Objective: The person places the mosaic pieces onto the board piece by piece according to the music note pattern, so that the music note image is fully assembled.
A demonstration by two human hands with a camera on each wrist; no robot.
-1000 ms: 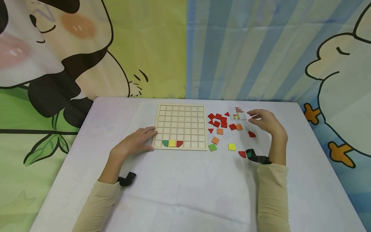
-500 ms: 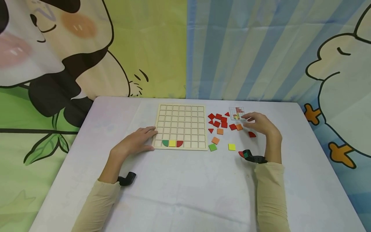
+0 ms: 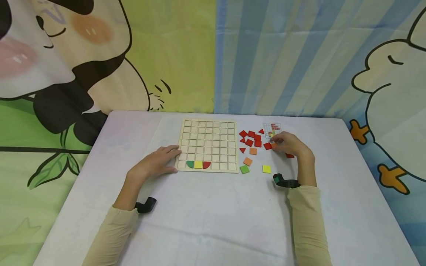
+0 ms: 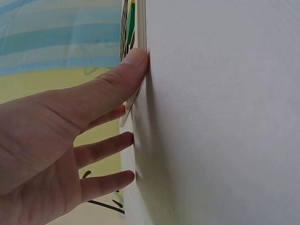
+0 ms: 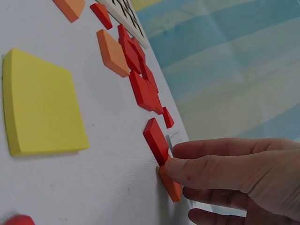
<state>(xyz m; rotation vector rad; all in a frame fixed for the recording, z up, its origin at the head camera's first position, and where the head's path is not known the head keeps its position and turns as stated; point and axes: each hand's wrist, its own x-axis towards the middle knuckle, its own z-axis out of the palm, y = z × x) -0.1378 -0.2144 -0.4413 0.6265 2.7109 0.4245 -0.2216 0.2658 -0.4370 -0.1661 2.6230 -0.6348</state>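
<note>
My left hand point(image 3: 154, 162) lies at the left edge of a wooden grid board point(image 3: 207, 142), its thumb against the rim and its fingers spread and nearly straight. In the board's front row sit a green quarter-circle tile point(image 3: 190, 164), a yellow square tile point(image 3: 198, 164) and a red quarter-circle tile point(image 3: 206, 165). To the right, my right hand point(image 3: 293, 145) pinches an orange square tile point(image 5: 169, 183) between thumb and index finger. That tile is still down at the table, next to a red square tile point(image 5: 156, 140). The fingers partly cover it.
Several red tiles point(image 3: 249, 142) cluster right of the board. Nearer lie two orange squares point(image 3: 247, 161), a green square point(image 3: 244, 169) and a loose yellow square point(image 3: 266, 169). A printed pattern card point(image 3: 272, 130) lies behind. One red quarter-circle point(image 3: 290, 155) shows beside the right hand.
My right hand has moved left and nearer, from beside the pattern card down to the orange square tile. The left hand and the board have stayed in place.
</note>
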